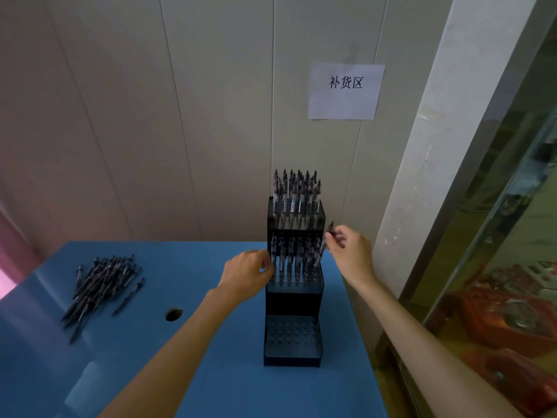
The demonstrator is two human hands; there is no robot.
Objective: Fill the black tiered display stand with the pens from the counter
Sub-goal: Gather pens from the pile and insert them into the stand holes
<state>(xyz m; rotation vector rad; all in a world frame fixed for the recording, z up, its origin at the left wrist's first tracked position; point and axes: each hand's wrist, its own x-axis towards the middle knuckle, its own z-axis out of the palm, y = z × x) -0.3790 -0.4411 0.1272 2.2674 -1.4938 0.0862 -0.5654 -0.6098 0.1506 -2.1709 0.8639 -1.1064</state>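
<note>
The black tiered display stand (pixel 291 303) stands on the blue counter (pixel 229 384) against the wall. Its top tier and middle tier hold several upright pens. The bottom tier (pixel 291 336) shows bare holes. My right hand (pixel 349 251) pinches a pen (pixel 324 245) tilted at the right end of the middle tier. My left hand (pixel 248 274) is at the left side of the middle tier, its fingers curled against the pens there; its grip is hidden. A pile of loose pens (pixel 101 286) lies on the counter at the left.
A round hole (pixel 174 314) is cut in the counter left of the stand. A paper sign (pixel 346 92) hangs on the panelled wall. At the right stands a glass case (pixel 497 297) with red items inside, close to the counter's right edge.
</note>
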